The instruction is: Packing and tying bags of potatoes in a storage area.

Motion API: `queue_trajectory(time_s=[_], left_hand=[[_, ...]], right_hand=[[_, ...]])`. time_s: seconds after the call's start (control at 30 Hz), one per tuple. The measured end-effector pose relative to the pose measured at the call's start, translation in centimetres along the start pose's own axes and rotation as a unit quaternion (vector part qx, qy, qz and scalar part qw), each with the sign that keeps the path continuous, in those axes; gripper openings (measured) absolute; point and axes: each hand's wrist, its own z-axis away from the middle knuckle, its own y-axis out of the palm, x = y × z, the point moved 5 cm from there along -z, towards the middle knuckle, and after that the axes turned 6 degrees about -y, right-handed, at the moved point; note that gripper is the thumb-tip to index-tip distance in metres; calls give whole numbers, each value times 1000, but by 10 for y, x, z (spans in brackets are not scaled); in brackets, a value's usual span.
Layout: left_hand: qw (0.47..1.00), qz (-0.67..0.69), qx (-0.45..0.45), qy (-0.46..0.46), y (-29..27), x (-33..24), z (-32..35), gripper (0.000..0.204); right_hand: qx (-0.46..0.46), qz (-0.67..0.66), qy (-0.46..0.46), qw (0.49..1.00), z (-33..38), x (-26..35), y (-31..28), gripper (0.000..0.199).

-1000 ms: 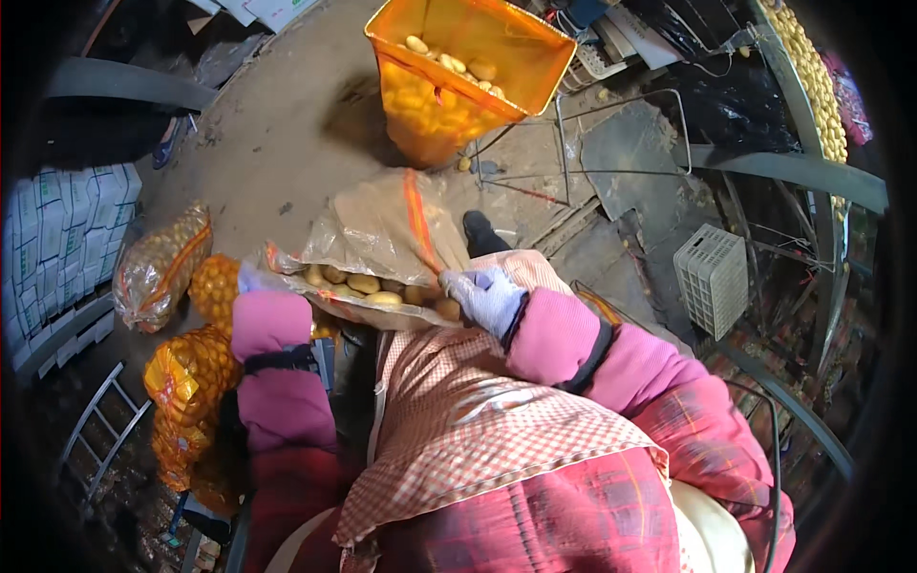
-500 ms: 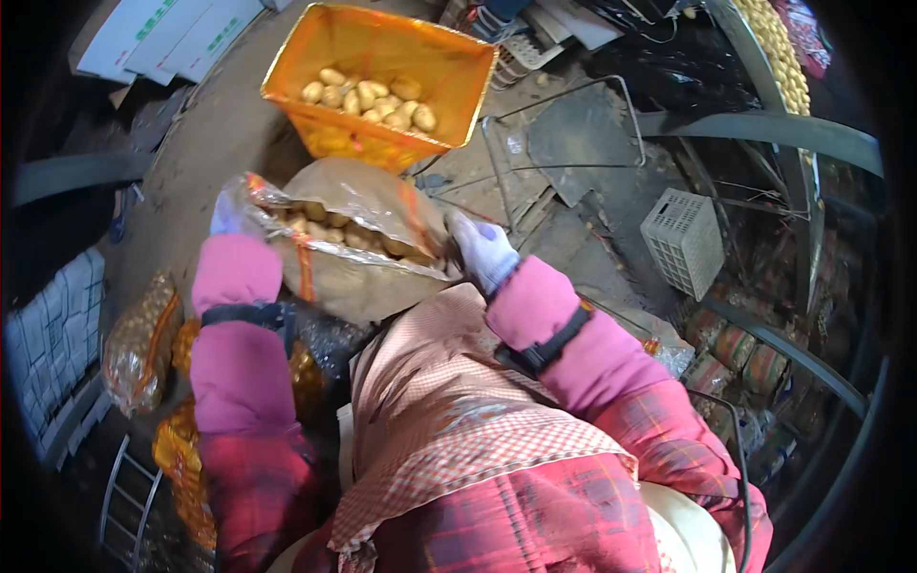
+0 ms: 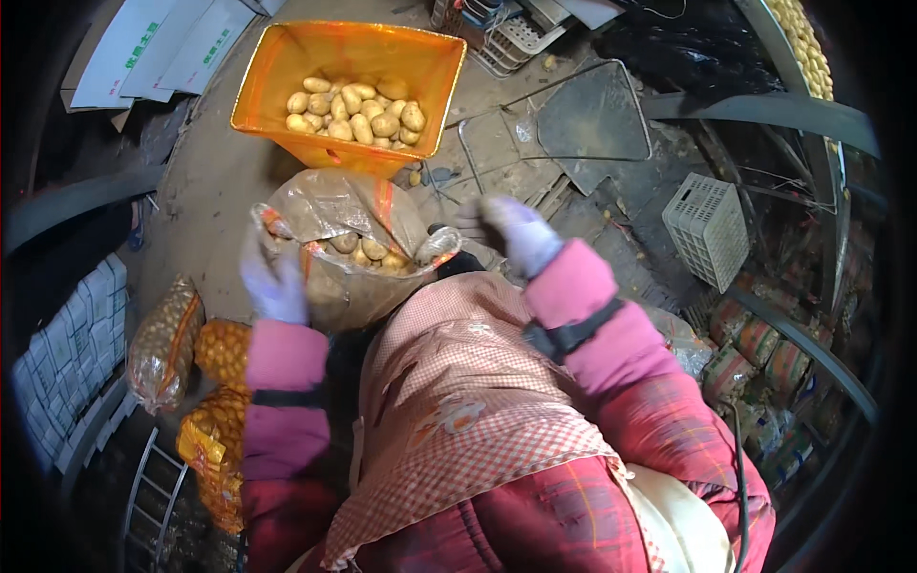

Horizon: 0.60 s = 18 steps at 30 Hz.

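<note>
A clear plastic bag of potatoes (image 3: 353, 296) with orange stripes stands before me, its mouth gaping and potatoes (image 3: 368, 250) showing inside. My left hand (image 3: 275, 282), in a pale lilac glove, grips the bag's left rim between thumb and fingers. My right hand (image 3: 516, 234), gloved the same way, is off the bag to the right of its rim; its fingers are stretched out and hold nothing. Beyond the bag stands an orange-lined bin (image 3: 334, 158) with a heap of potatoes (image 3: 358, 113) in it.
On the left are a filled clear bag (image 3: 164, 344), yellow net sacks (image 3: 215, 449) and a metal ladder-like frame (image 3: 153, 501). White cartons (image 3: 158, 48) stand at the far left. To the right are a grey plastic crate (image 3: 705, 229), a wire-framed dark panel (image 3: 592, 119) and metal bars (image 3: 764, 115).
My right hand has let go of the bag's right rim and moved right. The bag's mouth has widened, with its right side folded outward. My left hand stays at the left rim.
</note>
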Motion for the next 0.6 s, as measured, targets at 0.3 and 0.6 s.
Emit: queue_trajectory(time_s=[0.3,0.6], left_hand=[[902,-403,151,42,120,41,56,62],[983,-176,26,38,30,36,68,45]], right_hand=[[-330,36,119,936,107,-91,-282,27],[-268,138,46,952,112,-80,-185,23]])
